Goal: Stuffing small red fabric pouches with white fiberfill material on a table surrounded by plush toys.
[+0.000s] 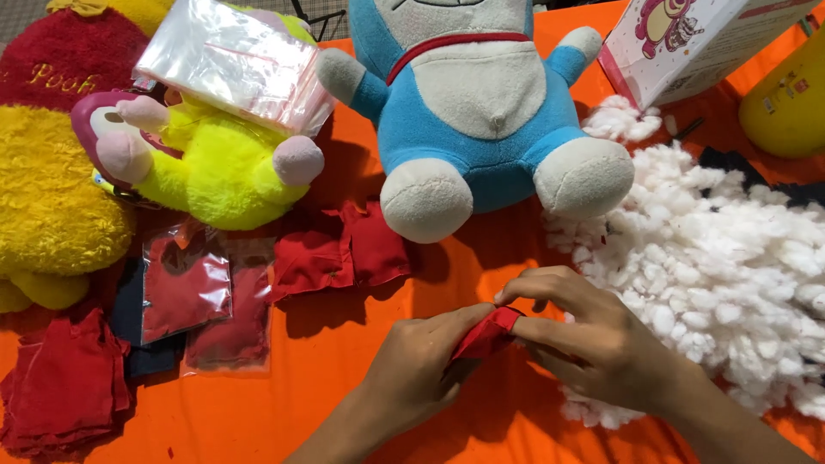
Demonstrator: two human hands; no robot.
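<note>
Between the hands, left hand [421,361] and right hand [593,339] both pinch the red cloth piece [485,335].

- One view only, from a camera worn on the person's head; no second view shares the scene.
- It looks steeply down and forward over the orange-covered bench [344,412], away from the wearer's body.
- Close range: the left hand [421,365] and right hand [584,339] enter from the bottom edge and sit low in the picture, right of centre, forearms cut off by the frame.
- Far edge of the view reaches the blue plush toy [477,103], its head cropped at the top.
- Left edge cuts the yellow-and-red plush [51,172]; right edge cuts the heap of white stuffing [730,266].
- Slight tilt; the bench's far edge runs up toward the right.
</note>
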